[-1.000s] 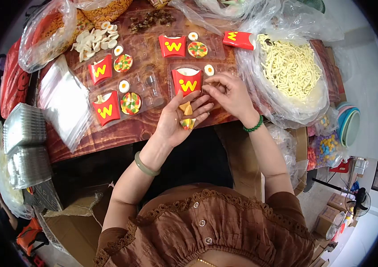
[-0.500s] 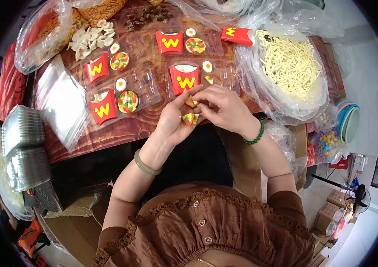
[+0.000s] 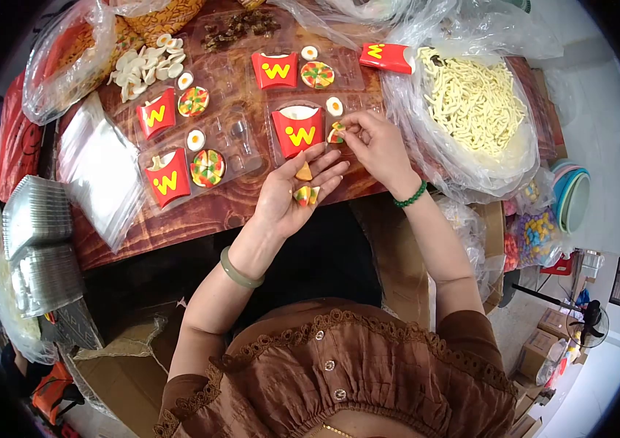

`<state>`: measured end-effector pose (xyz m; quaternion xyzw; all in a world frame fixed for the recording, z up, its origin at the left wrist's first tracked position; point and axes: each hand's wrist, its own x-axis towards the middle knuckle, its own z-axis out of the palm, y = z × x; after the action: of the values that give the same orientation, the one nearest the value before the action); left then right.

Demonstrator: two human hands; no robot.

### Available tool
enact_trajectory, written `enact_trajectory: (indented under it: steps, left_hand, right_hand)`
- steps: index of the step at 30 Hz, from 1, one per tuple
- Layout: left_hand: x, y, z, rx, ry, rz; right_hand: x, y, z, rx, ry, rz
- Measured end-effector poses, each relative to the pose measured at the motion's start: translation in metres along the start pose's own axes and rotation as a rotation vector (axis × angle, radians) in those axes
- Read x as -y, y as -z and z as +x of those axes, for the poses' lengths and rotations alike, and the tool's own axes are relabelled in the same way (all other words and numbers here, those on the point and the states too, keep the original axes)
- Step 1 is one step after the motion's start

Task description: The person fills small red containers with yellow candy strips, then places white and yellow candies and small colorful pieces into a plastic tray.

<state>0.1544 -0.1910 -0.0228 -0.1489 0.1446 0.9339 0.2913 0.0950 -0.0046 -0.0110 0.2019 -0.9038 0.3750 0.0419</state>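
Bright, even overhead light, soft shadows, glare on the plastic bags [image 3: 470,157], strong fisheye bending and dark corners.

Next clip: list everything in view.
trays: four, clear, on table
fry boxes: five, red, in trays and on table
pizza discs: three, multicoloured, in trays
egg sweets: many, white, piled far left, singles in trays
noodle sweets: bagful, pale, right
clear bags: one stack, clear, left
tray stacks: two, clear, left of table
table: one, brown wood
pizza wedges: several, multicoloured, left palm and near tray
left hand: open, palm up
right hand: grip pinched on tray wedges
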Motion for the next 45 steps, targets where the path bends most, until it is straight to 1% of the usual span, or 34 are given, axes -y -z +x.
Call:
enact_trajectory:
  steps: [1,2,4,8,10,11,13,14,16,17,18,20,22,24,25,27,28,30,31,32,33,34,35,37,41,43,44,45]
  left_hand:
    - [0.000,0.000,0.000,-0.002,0.000,0.006]
    - [-0.001,0.000,0.000,-0.004,-0.003,0.004]
    - [-0.002,0.000,-0.001,-0.003,0.003,0.030]
    - [-0.001,-0.004,-0.002,-0.019,0.009,0.035]
    - [-0.001,-0.005,-0.004,-0.012,0.034,0.059]
    - [-0.003,-0.006,-0.005,-0.014,0.028,0.058]
    - [-0.003,-0.006,-0.006,0.048,0.077,0.038]
    - [-0.002,-0.006,-0.005,0.046,0.081,0.038]
    - [0.000,-0.008,-0.002,0.018,0.054,0.064]
    - [0.001,-0.010,-0.001,0.045,0.073,0.029]
    - [0.001,-0.010,-0.001,0.049,0.074,0.030]
    - [-0.001,-0.008,-0.002,-0.039,0.110,0.083]
    - [-0.001,-0.007,-0.001,-0.029,0.094,0.138]
    - [0.000,-0.005,0.001,-0.014,0.084,0.199]
    - [0.001,-0.003,0.002,-0.034,0.059,0.243]
    - [0.004,0.000,0.005,-0.052,0.036,0.286]
    - [0.004,0.001,0.007,-0.047,0.035,0.330]
    - [0.003,-0.002,0.006,-0.043,0.032,0.376]
    - [0.001,-0.006,0.004,-0.090,0.012,0.324]
    - [0.000,-0.009,0.002,-0.137,-0.006,0.272]
    - [0.000,-0.008,0.003,-0.137,-0.005,0.272]
    - [-0.001,-0.007,0.004,-0.142,-0.010,0.209]
    - [-0.002,-0.005,0.005,-0.147,-0.015,0.145]
    - [0.001,-0.006,0.005,-0.151,-0.025,0.152]
    - [-0.001,-0.006,0.004,-0.138,-0.029,0.158]
    - [0.000,-0.006,0.004,-0.157,-0.025,0.149]
    - [0.000,-0.006,0.005,-0.174,-0.025,0.140]
    - [0.001,-0.007,0.006,-0.171,-0.022,0.139]
  right_hand:
    - [-0.002,-0.001,0.000,-0.047,0.025,-0.030]
    - [-0.003,-0.003,-0.002,-0.045,0.026,-0.028]
    - [-0.003,-0.005,-0.007,-0.006,0.113,-0.027]
    - [-0.007,-0.010,-0.004,-0.039,0.062,-0.072]
    - [-0.003,-0.010,-0.001,-0.078,-0.020,0.032]
    - [0.000,-0.008,-0.002,-0.075,-0.016,0.035]
    - [0.024,0.008,-0.005,0.116,0.002,0.178]
    - [0.034,0.011,-0.007,0.210,0.047,0.301]
    - [0.034,0.008,-0.010,0.311,0.180,0.196]
    - [0.033,0.010,-0.008,0.364,0.182,0.221]
    - [0.033,0.014,-0.007,0.362,0.183,0.218]
    - [0.033,0.024,-0.007,0.296,0.187,0.233]
    - [0.036,0.031,-0.009,0.267,0.198,0.217]
    - [0.036,0.036,-0.011,0.346,0.101,0.335]
    - [0.036,0.035,-0.013,0.345,0.101,0.334]
    - [0.036,0.032,-0.019,0.395,-0.313,0.664]
    - [0.033,0.031,-0.020,0.394,-0.313,0.664]
    - [0.025,0.029,-0.019,0.331,-0.286,0.789]
    - [0.019,0.026,-0.017,0.331,-0.284,0.789]
    - [0.013,0.022,-0.013,0.226,-0.276,0.671]
    - [0.009,0.018,-0.011,0.122,-0.269,0.553]
    - [0.008,0.013,-0.010,0.073,-0.269,0.531]
    - [0.006,0.007,-0.010,0.072,-0.269,0.531]
    - [0.004,-0.002,-0.010,-0.002,-0.235,0.286]
    - [0.008,-0.002,-0.012,0.011,-0.255,0.172]
    - [0.015,0.005,-0.011,0.089,-0.204,0.019]
    - [0.014,0.004,-0.011,0.085,-0.208,0.016]
    - [0.011,0.000,-0.011,0.037,-0.204,0.024]
